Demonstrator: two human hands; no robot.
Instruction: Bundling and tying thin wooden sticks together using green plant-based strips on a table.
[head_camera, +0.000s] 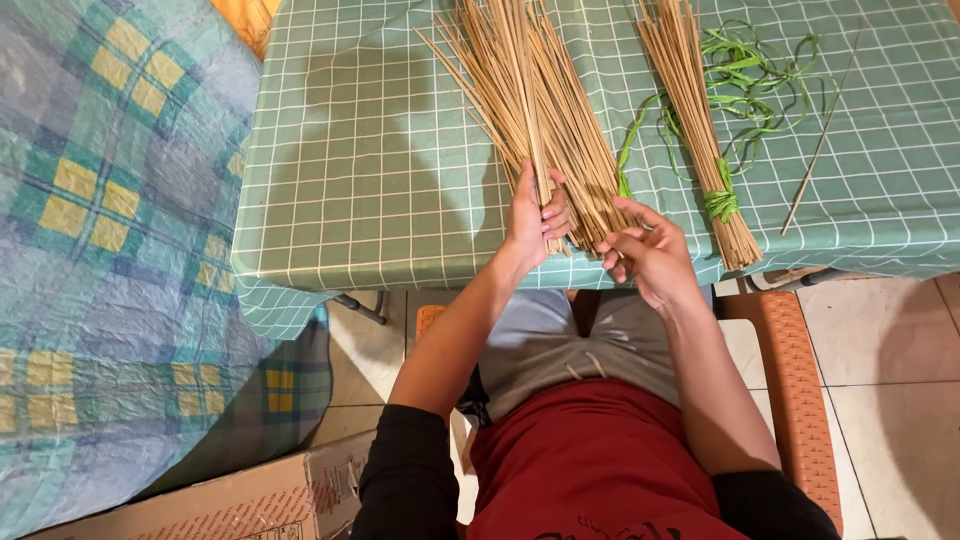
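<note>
The left hand (527, 222) has its fingers (553, 214) closed round the near ends of a loose fan of sticks (530, 100), pinning them at the table (370, 150) edge so they stay gathered while the far ends splay away. The right hand (650, 255) is just beside it, fingers half open and curled, thumb and forefinger nearly meeting at the stick ends; it appears to be picking at single sticks, though whether it holds one I cannot tell. Beyond the right fingers lies a tied bundle (700, 120), bound near its near end with green ribbon (722, 200), more ribbon (765, 75) tangled behind it. A single stick (822, 140) lies farther right. A chair (790, 380) carries the person.
</note>
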